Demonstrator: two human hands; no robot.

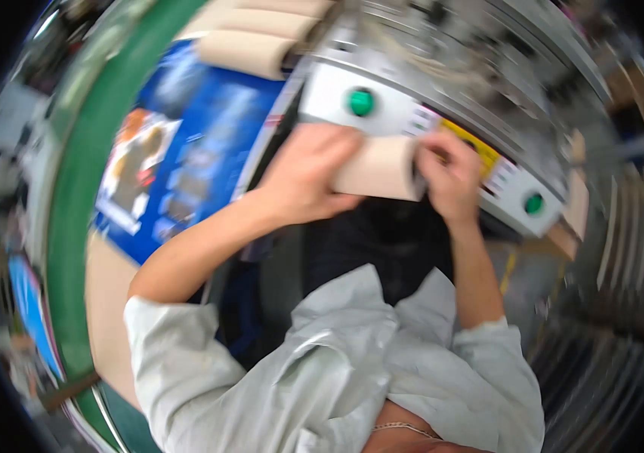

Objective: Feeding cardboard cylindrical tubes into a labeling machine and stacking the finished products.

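A beige, smooth, rounded piece (378, 167) with a dark inner side at its right end is held up in front of my body. My left hand (310, 170) is closed around its left end, thumb below and fingers above. At the dark right end is my right hand (454, 174), its fingers curled and pinched together against the rim. Motion blur hides what those fingers pinch. Just beyond both hands is the pale front panel (329, 94) of a machine, with a green button (360, 101) on the left and another green button (534, 203) on the right.
Several similar beige rounded pieces (250, 51) lie at the far left. Below them is a blue surface (220, 151) with clear plastic packets and a printed sheet (137, 170). A green surface (72, 249) runs along the left. Metal machine parts (480, 60) stand ahead.
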